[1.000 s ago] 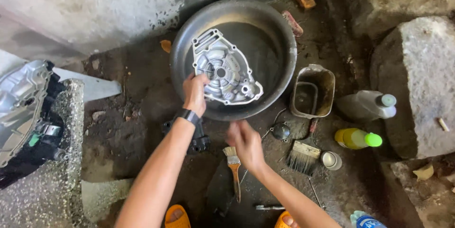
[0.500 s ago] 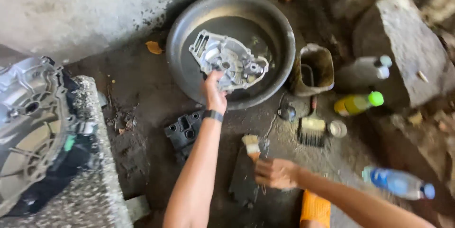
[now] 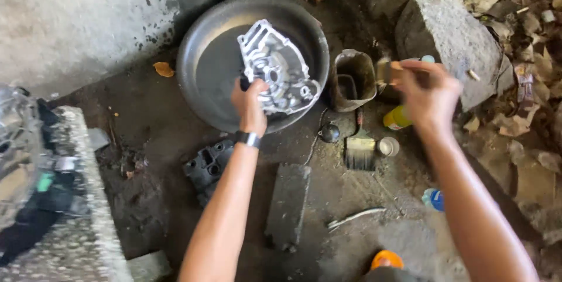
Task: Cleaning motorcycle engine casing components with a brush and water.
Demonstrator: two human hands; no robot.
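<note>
Head view: left hand [image 3: 250, 101] clamps metal cover [image 3: 275, 71], upper centre, tilted in round basin [image 3: 199, 42]. Right hand [image 3: 426, 91] closed around blurred paintbrush [image 3: 391, 72], upper right, above cut can [image 3: 351, 80]. Wide brush [image 3: 360, 153], yellow bottle [image 3: 397, 119], stone [image 3: 448, 30] nearby.

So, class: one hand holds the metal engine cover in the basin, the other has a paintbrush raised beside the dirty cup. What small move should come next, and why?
Probably lower the paintbrush in the right hand into the cup. The brush hovers right beside it, while the left hand grips the engine cover, tilted up in the basin with its ribbed side exposed.
</note>
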